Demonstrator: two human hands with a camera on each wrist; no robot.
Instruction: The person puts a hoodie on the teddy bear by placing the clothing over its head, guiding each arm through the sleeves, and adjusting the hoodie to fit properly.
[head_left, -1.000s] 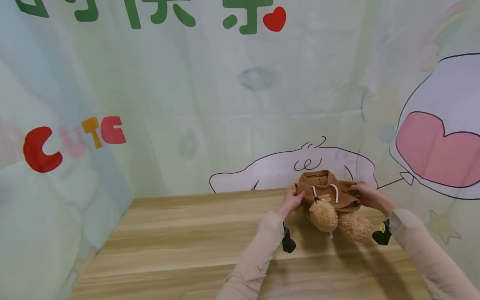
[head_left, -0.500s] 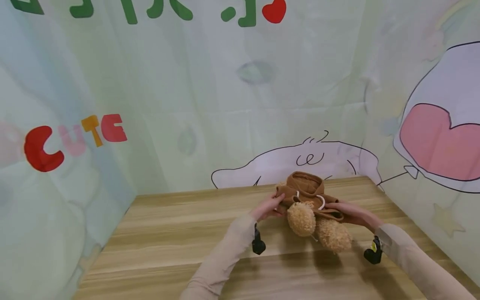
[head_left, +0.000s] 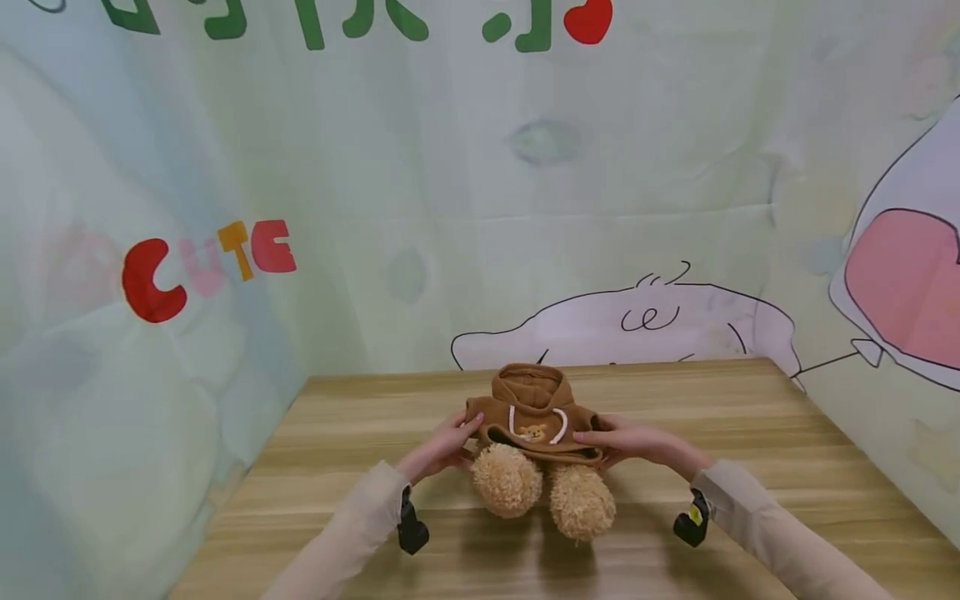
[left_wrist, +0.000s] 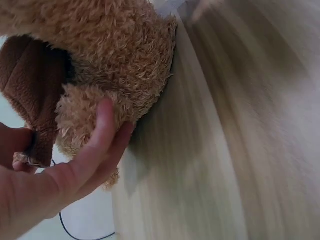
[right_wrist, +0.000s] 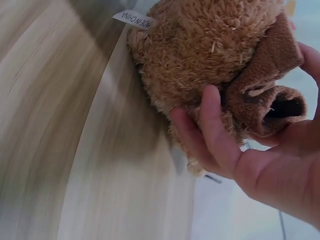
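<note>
A tan curly-furred plush toy (head_left: 507, 482) in a brown hoodie (head_left: 534, 392) is over the table, its two round furry feet toward me. The hoodie has white drawstrings and a small bear patch; no head shows in its hood. My left hand (head_left: 442, 443) grips the toy's left-hand side, thumb on the sleeve. In the left wrist view, its fingers (left_wrist: 102, 130) press into the fur. From the opposite side my right hand (head_left: 637, 440) holds the toy, thumb on the hoodie front. The right wrist view shows fingers (right_wrist: 215, 120) against the fur and the loose sleeve cuff (right_wrist: 287, 107).
The wood-grain table (head_left: 360, 417) reaches back to a printed cloth backdrop (head_left: 420, 183) with coloured letters and a cartoon figure. A white label (right_wrist: 132, 19) sticks out from the toy's fur. Black wrist devices (head_left: 411, 523) hang below both wrists.
Both hands have carried the plush toy leftward and nearer to me, from the back right of the table toward the middle. The toy now faces me more squarely. The head view has turned slightly left.
</note>
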